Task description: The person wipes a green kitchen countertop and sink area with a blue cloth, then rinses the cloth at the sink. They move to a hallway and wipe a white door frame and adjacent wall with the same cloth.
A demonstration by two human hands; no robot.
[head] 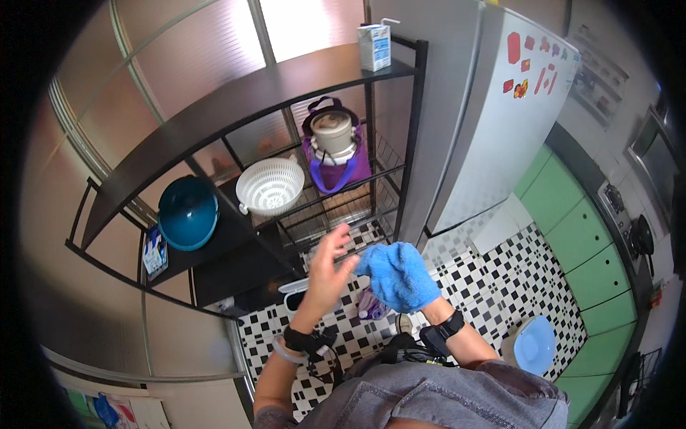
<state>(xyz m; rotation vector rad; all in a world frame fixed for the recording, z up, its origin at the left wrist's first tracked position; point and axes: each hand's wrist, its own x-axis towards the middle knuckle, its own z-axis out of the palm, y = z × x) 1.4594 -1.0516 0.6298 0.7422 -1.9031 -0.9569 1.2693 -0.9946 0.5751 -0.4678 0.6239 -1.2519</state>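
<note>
A fluffy blue cloth (401, 276) covers my right hand (410, 284), hiding its fingers; only the wrist with a black strap shows below it. My left hand (329, 268) is raised just left of the cloth, fingers apart and holding nothing, its thumb close to the cloth's left corner. Beyond the hands stands a black metal shelf rack (321, 80). On its middle level are a white plastic colander (270, 186), a purple bag (337, 174) with a lidded pot (332, 131) in it, and a teal plastic basin (187, 213). A drink carton (375, 47) with a straw stands on the top shelf.
A grey refrigerator (482, 118) with red magnets stands right of the rack. Green cabinets (584, 246) with a gas stove (619, 214) line the far right. On the tiled floor (482, 289) are a light blue basin (535, 345), a purple-and-white bundle (372, 304) and an open white bin (293, 299).
</note>
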